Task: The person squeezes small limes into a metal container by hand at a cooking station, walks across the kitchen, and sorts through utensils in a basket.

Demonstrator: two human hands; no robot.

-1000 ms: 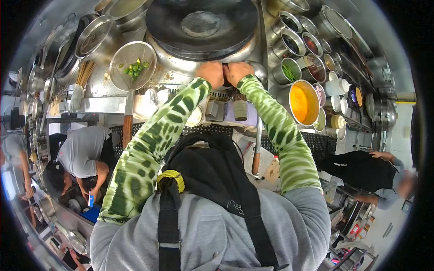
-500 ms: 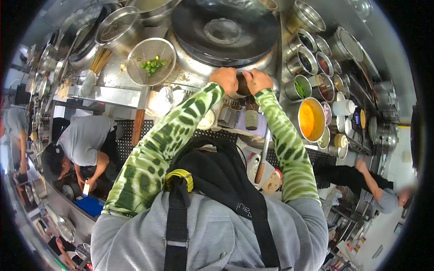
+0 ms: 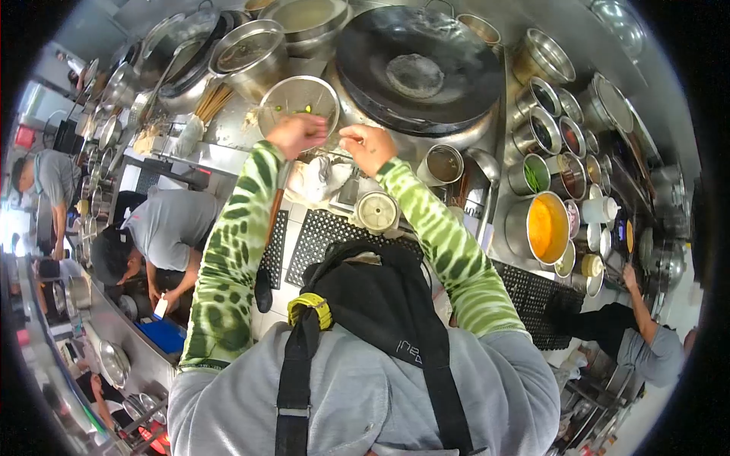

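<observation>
Over the lower rim of a mesh strainer (image 3: 327, 85) is my left hand (image 3: 299, 135), its fingers curled together. It hides much of the green pieces (image 3: 308, 109) in the strainer. Just to the right, my right hand (image 3: 369, 146) is also closed, thumb and fingers bent toward the left hand. A gap separates the hands; anything inside either is too small or hidden to make out. A large black wok (image 3: 418, 68) sits on the burner behind them. A metal cup (image 3: 441, 165) stands right of my right hand, and a white cloth (image 3: 315, 178) lies below the hands.
At right are a pot of orange liquid (image 3: 546, 228), a container of green strips (image 3: 535, 173), several other containers and a ladle (image 3: 483, 163). Wooden sticks (image 3: 213, 102) lie left of the strainer. One person bends at left (image 3: 171, 228); another stands at right (image 3: 654, 349).
Both hands have left the metal cup near the wok's front edge and moved left, toward the strainer. The view has shifted, so the wok and containers appear farther right.
</observation>
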